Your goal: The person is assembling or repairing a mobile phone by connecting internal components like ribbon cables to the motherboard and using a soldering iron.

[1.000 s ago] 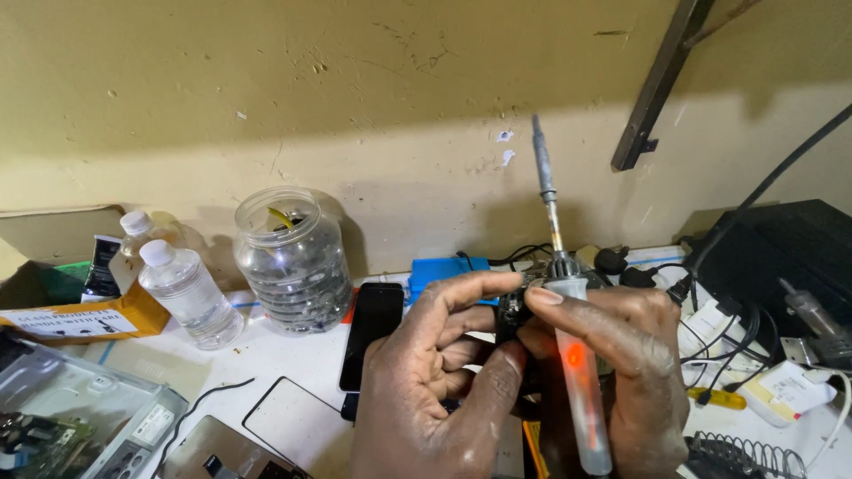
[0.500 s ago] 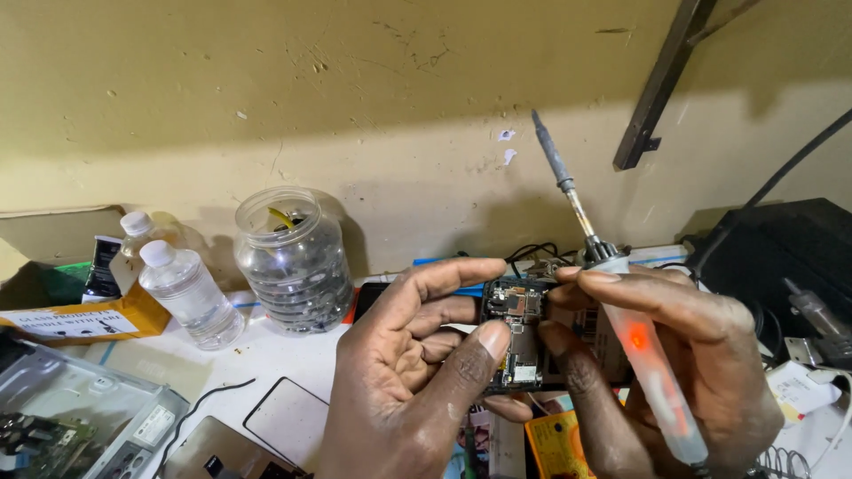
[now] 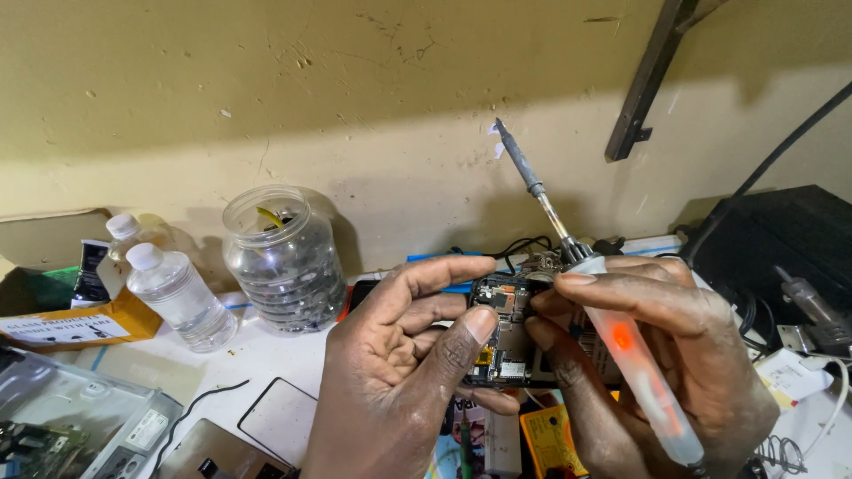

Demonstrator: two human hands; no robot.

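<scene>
Left hand (image 3: 399,372) clamped by thumb and fingers on an opened black phone with exposed circuit board (image 3: 500,330), held between both hands above the bench; right hand (image 3: 657,364) gripping a translucent white soldering iron (image 3: 612,341), tip angled up-left, clear of the board.

jar (image 3: 286,259) right of bottle (image 3: 180,297) | opened phone (image 3: 502,330) between both hands | soldering iron (image 3: 612,335) right
</scene>
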